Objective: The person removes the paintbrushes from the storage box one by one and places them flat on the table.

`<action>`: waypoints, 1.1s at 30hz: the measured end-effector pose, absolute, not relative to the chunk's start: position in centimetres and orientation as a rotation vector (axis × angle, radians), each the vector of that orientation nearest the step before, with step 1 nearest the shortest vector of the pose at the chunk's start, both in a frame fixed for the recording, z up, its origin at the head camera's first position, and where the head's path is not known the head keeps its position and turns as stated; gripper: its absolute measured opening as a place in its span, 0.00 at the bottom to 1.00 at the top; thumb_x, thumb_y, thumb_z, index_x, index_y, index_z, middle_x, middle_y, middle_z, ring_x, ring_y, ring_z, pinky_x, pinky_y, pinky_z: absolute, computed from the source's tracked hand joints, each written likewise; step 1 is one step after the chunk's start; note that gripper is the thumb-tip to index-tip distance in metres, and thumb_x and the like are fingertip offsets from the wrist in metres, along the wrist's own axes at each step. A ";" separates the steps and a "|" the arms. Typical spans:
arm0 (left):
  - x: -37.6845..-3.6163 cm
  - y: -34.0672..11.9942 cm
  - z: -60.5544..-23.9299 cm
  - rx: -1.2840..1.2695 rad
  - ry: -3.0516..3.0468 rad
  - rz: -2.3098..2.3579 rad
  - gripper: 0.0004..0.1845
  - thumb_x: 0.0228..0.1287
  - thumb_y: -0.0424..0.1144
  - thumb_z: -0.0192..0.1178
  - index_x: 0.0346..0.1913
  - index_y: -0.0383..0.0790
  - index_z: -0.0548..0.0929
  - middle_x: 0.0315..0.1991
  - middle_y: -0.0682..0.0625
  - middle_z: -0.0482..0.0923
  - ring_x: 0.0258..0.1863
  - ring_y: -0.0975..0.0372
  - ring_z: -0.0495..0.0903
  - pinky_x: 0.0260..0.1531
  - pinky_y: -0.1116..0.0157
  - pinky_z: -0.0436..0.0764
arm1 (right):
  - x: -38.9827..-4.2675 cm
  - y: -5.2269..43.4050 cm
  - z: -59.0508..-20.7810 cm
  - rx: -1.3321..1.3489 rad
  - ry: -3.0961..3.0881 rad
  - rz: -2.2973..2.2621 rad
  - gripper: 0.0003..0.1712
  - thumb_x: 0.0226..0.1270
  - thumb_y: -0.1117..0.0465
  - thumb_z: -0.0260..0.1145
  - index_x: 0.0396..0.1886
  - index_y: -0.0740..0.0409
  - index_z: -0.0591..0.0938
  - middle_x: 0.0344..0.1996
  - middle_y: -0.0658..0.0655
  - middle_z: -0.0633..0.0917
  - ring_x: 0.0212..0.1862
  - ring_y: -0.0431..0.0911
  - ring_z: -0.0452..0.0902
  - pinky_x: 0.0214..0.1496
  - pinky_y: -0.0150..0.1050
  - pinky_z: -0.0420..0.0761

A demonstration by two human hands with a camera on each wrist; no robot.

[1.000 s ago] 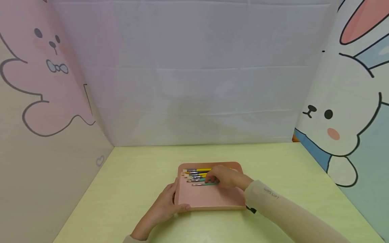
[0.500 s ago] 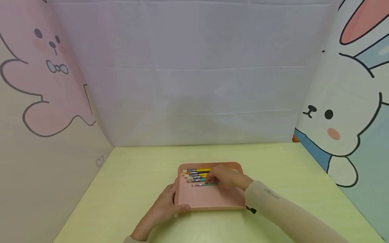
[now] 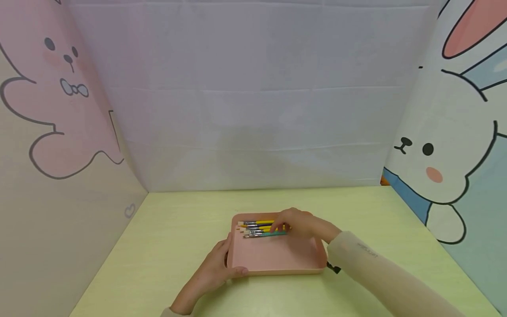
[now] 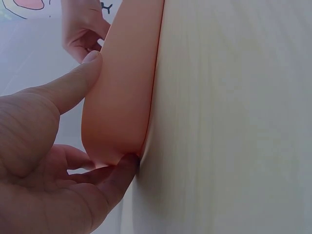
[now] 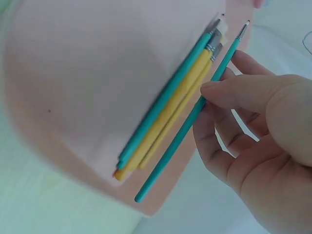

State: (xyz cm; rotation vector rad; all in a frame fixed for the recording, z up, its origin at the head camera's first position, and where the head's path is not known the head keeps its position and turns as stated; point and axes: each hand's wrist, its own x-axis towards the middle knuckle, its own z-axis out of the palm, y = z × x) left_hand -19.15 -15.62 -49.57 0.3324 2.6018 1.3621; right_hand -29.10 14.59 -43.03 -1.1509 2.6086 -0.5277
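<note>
Pinching a teal brush above the pink tray

Pinching a thin teal paintbrush between thumb and fingers, the right hand hovered over the far part of the pink tray. The wrist view showed the brush raised off the tray floor, its bristle tip pointing toward the tray's left side. Beneath and beside it lay the remaining brushes, yellow and teal handles bunched side by side along the tray's far edge, metal ferrules and pale bristles toward the left.

The left hand grasped the tray's near left corner, thumb laid on the rim and fingers curled under the edge; its wrist camera showed the thumb pressed against the tray wall. A pale sleeve covered the right forearm.

The tray sat near the middle of a pale green tabletop. A white backdrop stood behind, with cartoon rabbit panels, pink on the left and white on the right.
</note>
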 end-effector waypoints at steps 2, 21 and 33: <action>-19.1 -15.6 -49.5 0.334 2.601 1.366 0.65 0.56 0.53 0.81 0.86 0.34 0.49 0.78 0.32 0.62 0.71 0.44 0.71 0.70 0.40 0.70 | -29.2 15.2 -42.6 -1.212 2.599 -0.545 0.27 0.65 0.84 0.62 0.54 0.56 0.91 0.45 0.55 0.88 0.43 0.46 0.81 0.47 0.38 0.82; -19.2 -15.6 -49.7 0.339 2.613 1.326 0.65 0.57 0.55 0.80 0.86 0.37 0.49 0.77 0.33 0.62 0.68 0.46 0.73 0.67 0.41 0.72 | -28.6 22.2 -40.2 -1.228 2.611 -0.634 0.26 0.66 0.83 0.64 0.55 0.55 0.90 0.44 0.52 0.86 0.43 0.50 0.84 0.47 0.37 0.85; -19.3 -15.6 -49.7 0.329 2.620 1.310 0.65 0.57 0.55 0.80 0.86 0.38 0.49 0.77 0.33 0.63 0.68 0.45 0.73 0.67 0.42 0.73 | -28.4 24.8 -40.1 -1.238 2.635 -0.631 0.29 0.66 0.84 0.64 0.57 0.54 0.90 0.46 0.54 0.87 0.43 0.43 0.83 0.46 0.36 0.85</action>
